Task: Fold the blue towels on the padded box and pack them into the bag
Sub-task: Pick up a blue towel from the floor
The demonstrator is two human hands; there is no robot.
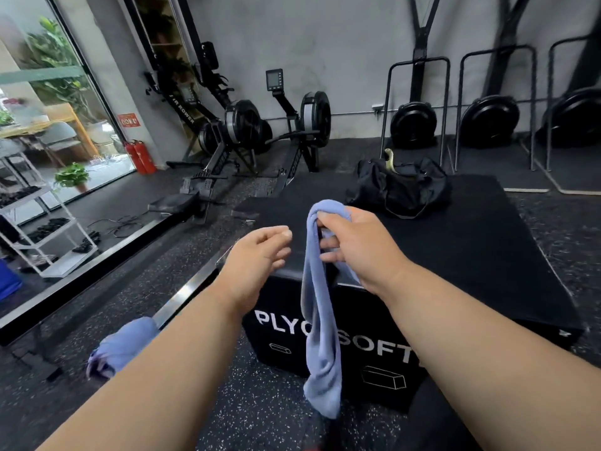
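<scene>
A second blue towel (125, 345) lies bunched under my left forearm; my right hand (353, 244) grips the blue towel (320, 320), which hangs before the padded box (471, 242); my left hand (257, 260) beside it is loosely curled, holding nothing; the bag (401, 187) sits on the box's far side.

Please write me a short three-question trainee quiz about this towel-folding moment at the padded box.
1. True or false: the right hand grips the hanging blue towel by its top end.
2. Where does the black bag sit? A) on the floor, B) on the padded box, C) on the white shelf.
3. Fill in: the left hand holds ____.

Key: 1 true; 2 B; 3 nothing, its fingers loosely curled beside the towel.
</scene>
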